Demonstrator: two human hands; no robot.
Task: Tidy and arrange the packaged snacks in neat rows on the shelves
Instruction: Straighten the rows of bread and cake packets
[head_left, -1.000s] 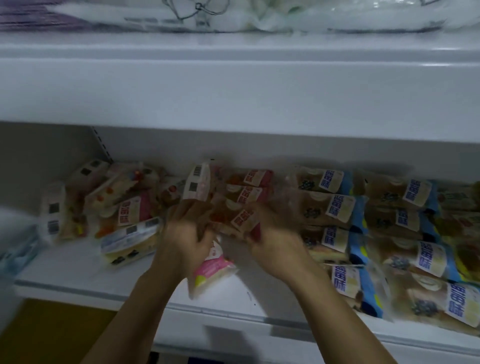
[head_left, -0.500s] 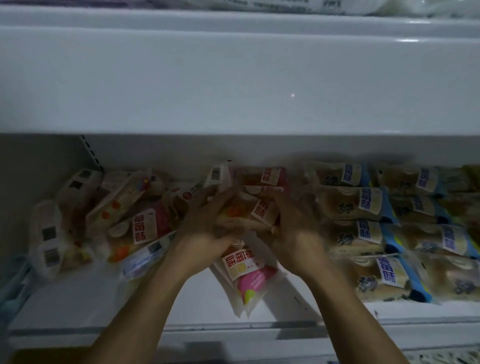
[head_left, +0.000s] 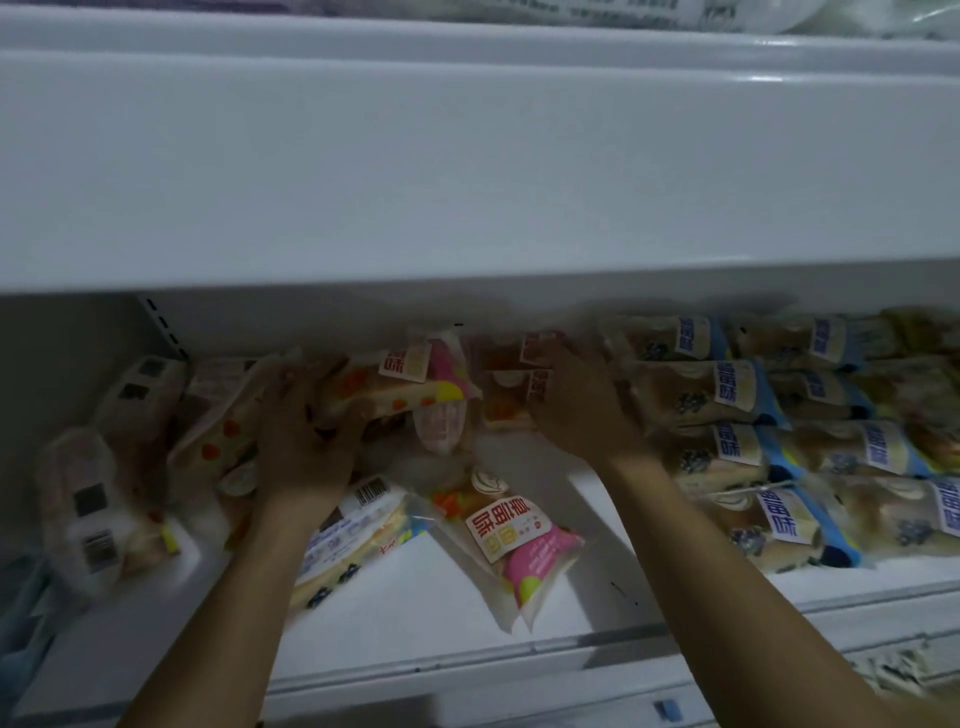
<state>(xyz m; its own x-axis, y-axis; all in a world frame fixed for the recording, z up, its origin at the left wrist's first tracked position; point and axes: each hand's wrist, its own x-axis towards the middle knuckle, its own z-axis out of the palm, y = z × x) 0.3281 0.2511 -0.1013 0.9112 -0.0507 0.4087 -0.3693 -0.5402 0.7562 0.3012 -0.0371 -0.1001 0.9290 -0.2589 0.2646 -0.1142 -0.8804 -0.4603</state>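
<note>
White shelf (head_left: 519, 618) bearing pink snack packs (head_left: 511, 535) left and blue packs (head_left: 737, 447) in rows right; left hand (head_left: 306, 441) grips a pink pack (head_left: 400, 384), right hand (head_left: 582, 410) fingers curled on stacked packs (head_left: 524, 384).

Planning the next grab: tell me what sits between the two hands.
In the head view, a tilted pink packet lies between the left hand and right hand, a pale one below it.

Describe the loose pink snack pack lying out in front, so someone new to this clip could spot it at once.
Look at the lower white shelf, below the two hands. Between the forearms, near the front edge, one pink-ended pack lies slanted by itself on bare shelf. Unlike the blue-ended packs in rows at right, it shows a red-lettered label and pink end.
</note>
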